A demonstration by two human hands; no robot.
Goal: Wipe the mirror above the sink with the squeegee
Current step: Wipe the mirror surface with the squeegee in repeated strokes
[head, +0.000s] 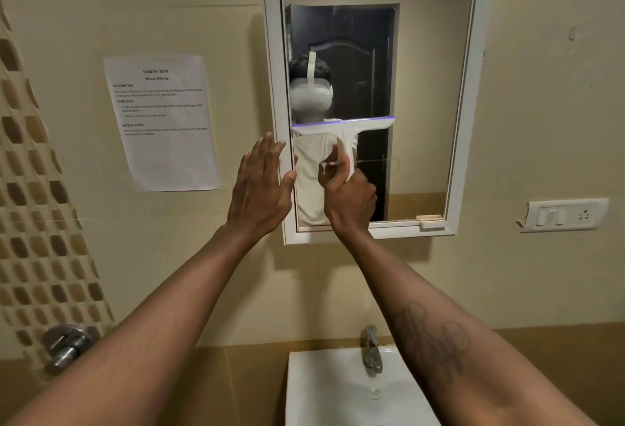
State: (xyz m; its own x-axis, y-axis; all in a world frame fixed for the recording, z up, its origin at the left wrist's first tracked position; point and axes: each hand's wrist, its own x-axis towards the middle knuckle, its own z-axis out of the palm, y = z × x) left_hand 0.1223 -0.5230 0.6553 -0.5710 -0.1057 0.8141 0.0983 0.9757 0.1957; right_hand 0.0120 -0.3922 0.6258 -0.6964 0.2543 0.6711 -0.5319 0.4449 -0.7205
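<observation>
A white-framed mirror [426,87] hangs on the beige wall above a white sink [324,388]. My right hand [350,199] grips the handle of a white squeegee [341,129], whose purple-edged blade lies level across the left half of the glass, about midway up. My left hand [260,189] is flat, fingers straight, and rests on the mirror's left frame edge, just left of the squeegee handle. The glass reflects a person with a white headset and a dark door.
A printed task sheet [162,121] is stuck to the wall left of the mirror. A switch and socket plate [563,214] sits at the right. A metal tap [372,349] stands over the sink, and another metal valve [67,344] juts out of the tiled strip at lower left.
</observation>
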